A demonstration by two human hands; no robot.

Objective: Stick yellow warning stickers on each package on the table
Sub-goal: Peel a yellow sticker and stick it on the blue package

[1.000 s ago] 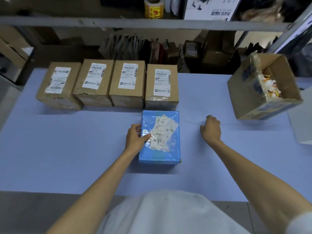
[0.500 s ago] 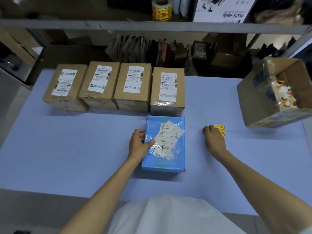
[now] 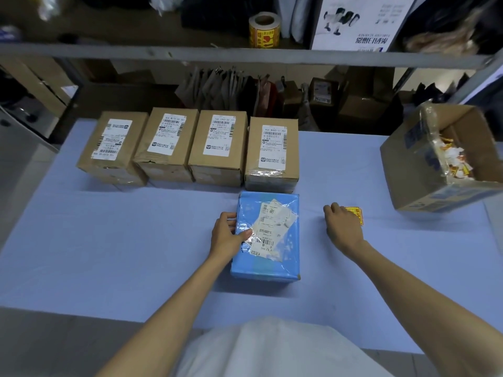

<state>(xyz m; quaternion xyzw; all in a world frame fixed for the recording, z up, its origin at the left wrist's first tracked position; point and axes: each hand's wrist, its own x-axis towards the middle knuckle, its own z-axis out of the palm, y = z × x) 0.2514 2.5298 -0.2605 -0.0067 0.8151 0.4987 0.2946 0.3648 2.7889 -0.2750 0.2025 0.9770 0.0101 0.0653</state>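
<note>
Your left hand [image 3: 227,235] clamps the blue package [image 3: 268,235] steady at centre table, thumb on top, while your right hand [image 3: 341,227], curled at three o'clock, seemingly pinches the yellow sticker [image 3: 355,214] for it.

There is a single view, taken from the person's head and facing forward and steeply down, so both forearms reach up into the picture from its lower edge. The left hand [image 3: 227,235] and right hand [image 3: 343,227] sit near the middle, fairly near the lens. The table [image 3: 109,254] spreads out around the hands and fills most of the picture. Beyond the hands, a shelf [image 3: 190,53] crosses the top. Wide-angle bending curves the edges.
</note>
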